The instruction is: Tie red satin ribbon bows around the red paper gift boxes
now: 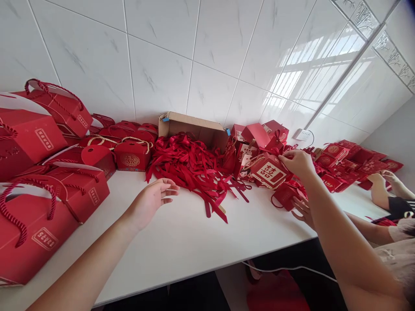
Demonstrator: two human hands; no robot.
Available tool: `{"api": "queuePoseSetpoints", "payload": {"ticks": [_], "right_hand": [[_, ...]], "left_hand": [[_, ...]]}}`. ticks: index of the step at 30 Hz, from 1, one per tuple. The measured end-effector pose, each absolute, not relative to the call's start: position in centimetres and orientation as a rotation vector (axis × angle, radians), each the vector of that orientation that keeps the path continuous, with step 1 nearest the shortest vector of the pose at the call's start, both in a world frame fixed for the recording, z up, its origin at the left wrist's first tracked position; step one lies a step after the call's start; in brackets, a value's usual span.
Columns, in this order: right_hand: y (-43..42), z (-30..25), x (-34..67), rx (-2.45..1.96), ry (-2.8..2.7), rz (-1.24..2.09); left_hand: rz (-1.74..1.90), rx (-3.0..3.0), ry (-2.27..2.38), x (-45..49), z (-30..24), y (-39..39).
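Note:
My left hand (158,196) hovers over the white table in front of a heap of red ribbons (188,157); its fingers are slightly curled and apart, with nothing in them. On the right, my right hand (298,163) pinches the top of a red gift box (269,172) with a white double-happiness print, at its red ribbon. That box is tilted; whether it rests on anything I cannot tell. Just below it, another person's hand (304,209) touches a plain red box (285,195). The ribbon heap spills out of a cardboard box (207,125) lying against the wall.
Large red boxes with rope handles (35,229) crowd the left of the white table (181,246). Smaller red boxes (132,153) stand behind them. More red boxes (353,162) fill the far right, near a co-worker's hands (384,181). A white power strip (302,134) sits at the tiled wall.

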State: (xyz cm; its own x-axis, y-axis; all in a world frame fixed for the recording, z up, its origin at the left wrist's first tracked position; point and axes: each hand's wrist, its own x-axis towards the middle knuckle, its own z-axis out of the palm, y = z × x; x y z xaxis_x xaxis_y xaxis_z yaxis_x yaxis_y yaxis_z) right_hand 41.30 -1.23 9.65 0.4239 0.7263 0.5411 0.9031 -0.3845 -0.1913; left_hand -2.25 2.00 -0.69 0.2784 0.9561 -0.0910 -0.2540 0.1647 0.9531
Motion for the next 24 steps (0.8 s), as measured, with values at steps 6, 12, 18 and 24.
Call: {"api": "queuePoseSetpoints", "payload": {"ticks": [6, 12, 18, 24], "right_hand": [[-1.4, 7.5, 42.3, -2.363, -1.413, -0.416], [-2.0, 5.9, 43.1, -2.531, -1.379, -0.366], [-1.0, 5.1, 40.7, -2.357, -1.403, -0.421], [2.3, -1.3, 34.8, -2.132, -1.623, -0.123]], "left_hand": [[1.032, 0.992, 0.870, -2.2, -0.4, 1.8], [1.029, 0.982, 0.851, -2.1, -0.5, 1.8], [1.018, 0.977, 0.864, -2.0, -0.7, 1.8], [0.999, 0.986, 0.867, -2.0, -0.8, 2.0]]}}
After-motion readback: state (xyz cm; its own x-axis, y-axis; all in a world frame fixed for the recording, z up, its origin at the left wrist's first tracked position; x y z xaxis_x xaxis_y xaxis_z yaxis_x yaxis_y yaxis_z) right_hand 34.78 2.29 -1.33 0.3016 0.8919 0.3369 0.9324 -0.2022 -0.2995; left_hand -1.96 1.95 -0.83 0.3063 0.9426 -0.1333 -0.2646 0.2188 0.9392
